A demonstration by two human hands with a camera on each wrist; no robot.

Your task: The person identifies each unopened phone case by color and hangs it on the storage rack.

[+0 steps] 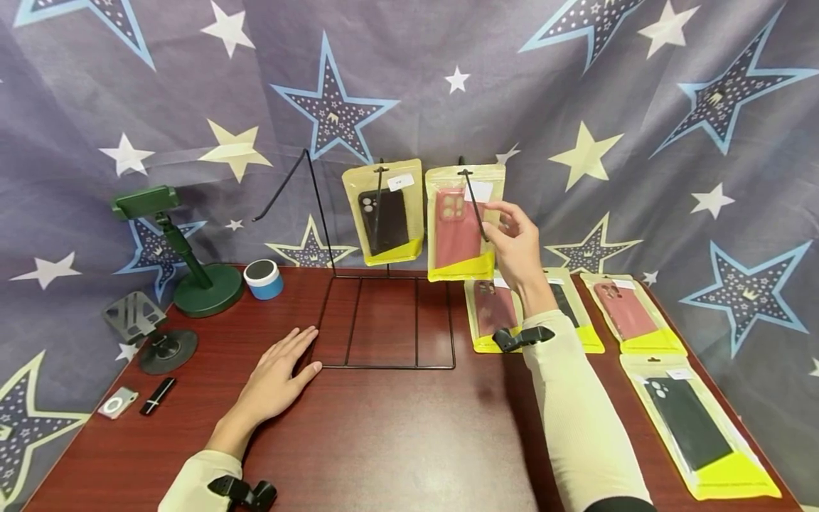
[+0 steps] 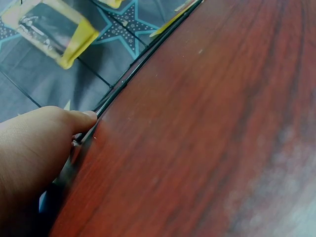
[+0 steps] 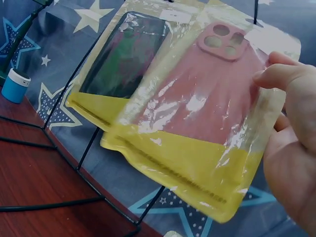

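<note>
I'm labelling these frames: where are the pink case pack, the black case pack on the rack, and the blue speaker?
pink case pack (image 3: 212, 94), right wrist view, on the case's back.
black case pack (image 1: 382, 220), head view, mid case.
blue speaker (image 1: 264, 279), head view, its side.

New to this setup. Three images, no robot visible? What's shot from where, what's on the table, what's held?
No machine: a person works with bare hands. The wide picture comes from a head camera; the others from wrist cameras. The left hand rests flat on the table against the base of a black wire rack. The right hand pinches a bagged pink phone case hanging on a rack hook, beside a hung black case. More bagged cases lie at right; phone stands at left.
</note>
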